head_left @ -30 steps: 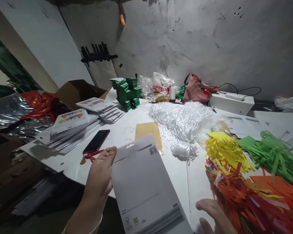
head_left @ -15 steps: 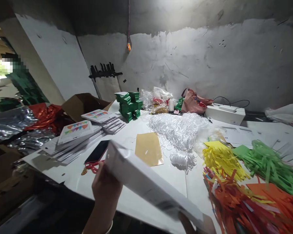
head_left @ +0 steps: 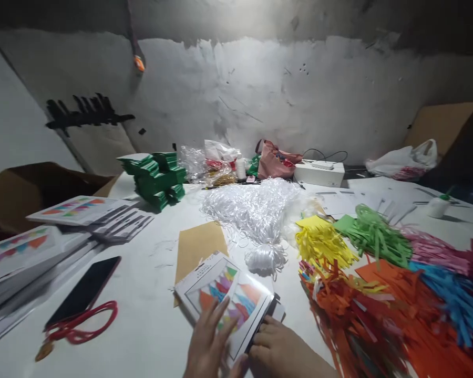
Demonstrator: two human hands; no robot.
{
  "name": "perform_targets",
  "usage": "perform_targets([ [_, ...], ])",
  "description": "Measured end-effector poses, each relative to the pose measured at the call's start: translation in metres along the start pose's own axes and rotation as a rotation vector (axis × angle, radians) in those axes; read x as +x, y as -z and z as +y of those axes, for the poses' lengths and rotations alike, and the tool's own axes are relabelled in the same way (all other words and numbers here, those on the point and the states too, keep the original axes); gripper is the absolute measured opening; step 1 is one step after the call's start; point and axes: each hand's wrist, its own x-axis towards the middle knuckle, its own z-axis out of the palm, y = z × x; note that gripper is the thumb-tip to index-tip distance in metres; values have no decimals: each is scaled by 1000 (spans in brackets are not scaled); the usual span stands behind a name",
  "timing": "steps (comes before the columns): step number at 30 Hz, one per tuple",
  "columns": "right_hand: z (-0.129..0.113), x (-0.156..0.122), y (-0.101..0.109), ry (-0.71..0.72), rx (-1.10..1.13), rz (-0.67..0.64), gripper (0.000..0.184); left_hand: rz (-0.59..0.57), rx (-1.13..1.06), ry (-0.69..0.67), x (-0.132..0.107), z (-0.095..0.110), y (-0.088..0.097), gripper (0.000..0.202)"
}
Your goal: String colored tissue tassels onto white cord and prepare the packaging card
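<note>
A thin white cardboard box printed with colourful bunting lies at an angle on the table, its end toward my right hand opened. My left hand rests across the printed face, fingers spread, pressing it down. At the opened end, my right hand has bent fingers closed at the flap; the fingertips are partly hidden there. Partly beneath the box is a tan sheet. Behind it, a heap of white cord spreads over the table, with a bundled coil in front.
Left are a phone with a red strap, stacked printed boxes and a green cardboard stack. Tassels in yellow, green, orange and blue lie right. A white box stands behind.
The box was held up on edge between both hands; now it lies face up on the table. My left hand has moved onto its face, my right to its end. The view has turned right.
</note>
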Motion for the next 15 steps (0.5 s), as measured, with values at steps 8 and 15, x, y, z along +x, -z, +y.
perform_targets([
  [8,40,-54,113,-648,-390,-166,71,-210,253,-127,12,11,-52,58],
  [15,59,-98,112,-693,-235,-123,84,-173,277,-244,17,1,-42,49],
])
